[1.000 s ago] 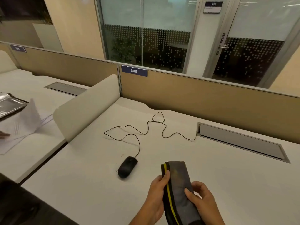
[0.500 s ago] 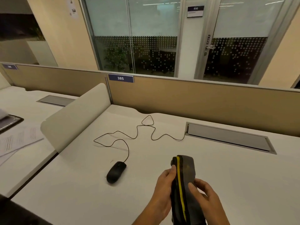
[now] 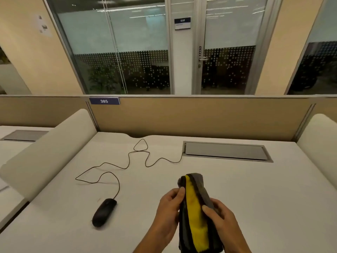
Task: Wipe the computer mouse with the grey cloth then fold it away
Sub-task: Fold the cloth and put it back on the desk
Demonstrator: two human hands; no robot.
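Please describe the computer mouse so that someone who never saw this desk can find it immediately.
Start at the white desk below the blue sign 385. A thin black cable winds from the grey hatch towards the near left. The mouse is the black oval at its end, left of both hands, lying untouched.

Single head-worn wide-angle view, looks forward and down across white worktop (image 3: 237, 189). Both hands close at bottom edge, left hand (image 3: 168, 214) and right hand (image 3: 223, 223). Beige partition (image 3: 200, 117) mid-frame, glass wall and door (image 3: 228, 52) beyond. Edges bowed by lens. No second view.
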